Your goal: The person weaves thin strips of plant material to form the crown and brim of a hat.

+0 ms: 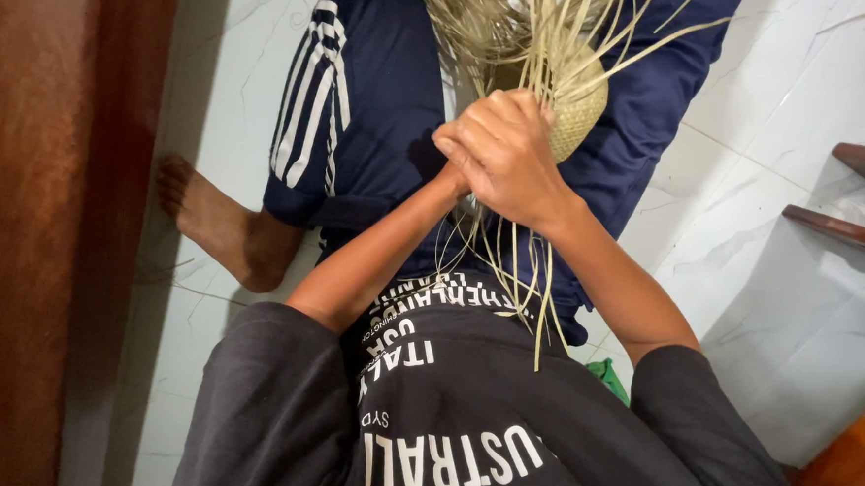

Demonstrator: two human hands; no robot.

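Head view looks down on a person sitting on a white marble-patterned tile floor [780, 284], and the small round woven straw basket [580, 117], pale tan and half finished, is the landmark for all places below. It rests over the lap, against the dark blue shorts with white side stripes [366, 108]. Only a part of its rounded side shows; the rest is covered by the hands in front of it.

The right hand [507, 155] lies directly before the basket, its fingers curled closed around straw strips. The left hand [453, 163] is almost fully hidden behind the right one; it seems clasped with it, but I cannot tell whether its fingers are closed or what they hold.

Long loose straw strips [539, 20] rise above the basket and are cut off by the top edge. Other strips [529, 287] hang below the hands over the dark grey printed shirt [442, 420].

Far left of the basket is a bare foot [219, 225], beside a brown wooden panel [38, 244]. Far right of it, brown wooden steps [851, 231] are only partly in view, and a small green thing [609, 377] below the basket is too hidden to name.
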